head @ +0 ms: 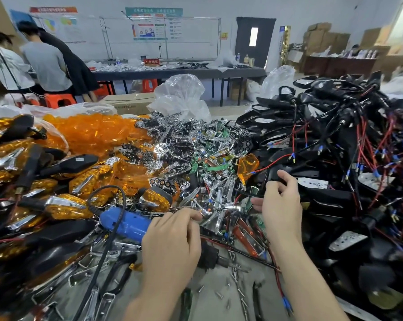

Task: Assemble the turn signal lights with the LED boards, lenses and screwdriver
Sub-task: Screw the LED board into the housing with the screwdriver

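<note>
two bare hands reach in from the near edge. left hand (pixel 170 237) lies knuckles-up over the blue screwdriver (pixel 126 224), fingers curled, fingertips at a chrome piece (pixel 206 213); whether it grips anything, i cannot tell. right hand (pixel 280 205) pinches a black housing (pixel 273 174) at the edge of the wired housing pile (pixel 346 140) filling the right. orange lenses (pixel 96 130) heap far left, chrome reflectors (pixel 172 140) mid-table, green led boards (pixel 213 167) among them, loose screws (pixel 219 295) near.

A cardboard box (pixel 128 103) sits beside a plastic bag (pixel 181 95).
</note>
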{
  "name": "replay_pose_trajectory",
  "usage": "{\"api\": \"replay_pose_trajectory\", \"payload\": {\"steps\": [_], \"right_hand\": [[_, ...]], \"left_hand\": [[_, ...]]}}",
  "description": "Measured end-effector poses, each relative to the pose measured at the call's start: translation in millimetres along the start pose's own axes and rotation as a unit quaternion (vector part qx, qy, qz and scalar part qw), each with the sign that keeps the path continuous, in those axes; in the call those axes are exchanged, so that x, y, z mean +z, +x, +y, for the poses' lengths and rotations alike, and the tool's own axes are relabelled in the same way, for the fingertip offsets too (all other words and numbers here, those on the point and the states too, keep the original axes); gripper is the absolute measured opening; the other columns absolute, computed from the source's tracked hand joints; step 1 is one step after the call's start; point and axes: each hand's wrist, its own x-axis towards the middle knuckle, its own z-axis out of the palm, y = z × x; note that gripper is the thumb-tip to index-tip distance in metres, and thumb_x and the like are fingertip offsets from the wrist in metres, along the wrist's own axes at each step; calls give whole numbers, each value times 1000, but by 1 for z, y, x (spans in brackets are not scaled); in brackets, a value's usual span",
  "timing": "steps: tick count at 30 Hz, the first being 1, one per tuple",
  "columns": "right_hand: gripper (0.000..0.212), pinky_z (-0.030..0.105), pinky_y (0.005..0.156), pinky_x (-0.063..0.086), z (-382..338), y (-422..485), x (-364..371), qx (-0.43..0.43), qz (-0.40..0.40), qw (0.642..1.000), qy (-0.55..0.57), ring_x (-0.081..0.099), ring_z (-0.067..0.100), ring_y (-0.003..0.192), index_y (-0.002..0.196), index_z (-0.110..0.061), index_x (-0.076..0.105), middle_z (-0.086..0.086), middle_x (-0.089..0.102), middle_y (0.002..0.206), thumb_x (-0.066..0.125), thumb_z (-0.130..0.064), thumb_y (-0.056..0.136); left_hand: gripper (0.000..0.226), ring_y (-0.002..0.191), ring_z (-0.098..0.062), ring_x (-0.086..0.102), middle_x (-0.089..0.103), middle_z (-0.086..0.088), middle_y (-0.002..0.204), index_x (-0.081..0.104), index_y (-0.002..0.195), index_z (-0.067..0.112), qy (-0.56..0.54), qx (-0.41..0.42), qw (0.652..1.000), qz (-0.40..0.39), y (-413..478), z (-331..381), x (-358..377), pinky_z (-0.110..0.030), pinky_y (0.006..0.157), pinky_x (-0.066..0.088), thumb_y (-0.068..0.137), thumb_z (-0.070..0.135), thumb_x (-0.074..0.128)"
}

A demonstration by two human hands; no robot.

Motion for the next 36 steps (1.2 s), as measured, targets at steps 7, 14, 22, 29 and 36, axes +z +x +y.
{"api": "replay_pose_trajectory", "payload": {"steps": [7, 14, 22, 29, 36], "right_hand": [[50, 46, 96, 53, 1, 2, 1, -13, 7, 999, -33, 69, 1, 68, 153, -36, 35, 7, 55, 141, 38, -28, 104], [41, 30, 68, 56, 6, 15, -3, 9, -13, 1000, 8, 72, 9, 65, 143, -34, 46, -10, 65, 104, 41, -22, 104], [31, 22, 54, 55, 11, 28, -4, 36, -8, 994, 105, 68, 10, 55, 125, -34, 56, -5, 55, 118, 42, -16, 104], [40, 24, 62, 59, 7, 26, -4, 52, 6, 979, 195, 68, 10, 59, 126, -36, 62, 0, 63, 124, 44, -9, 102], [42, 20, 59, 57, 4, 26, -6, 60, 22, 973, 220, 67, 8, 58, 126, -30, 65, -3, 63, 121, 43, -5, 101]], "left_hand": [[27, 66, 2, 48, 57, 24, 72, 66, 85, 31, 0, -2, 1000, -4, 0, 0, 0, -15, 63, 34, 90, 28, 40], [25, 66, 2, 46, 56, 25, 71, 64, 85, 31, 3, -8, 1000, -5, -1, 1, 1, -10, 65, 29, 90, 27, 40], [25, 65, 2, 41, 53, 26, 70, 64, 83, 32, 1, -12, 1000, 8, 0, 1, 2, -8, 64, 29, 89, 27, 40], [25, 64, 3, 43, 55, 25, 70, 64, 83, 32, -6, -14, 1000, -1, 1, 2, 2, -8, 64, 30, 89, 28, 40], [24, 70, 20, 40, 53, 27, 71, 63, 84, 35, -22, -20, 999, -15, 1, 3, -2, -7, 62, 28, 89, 29, 41]]}}
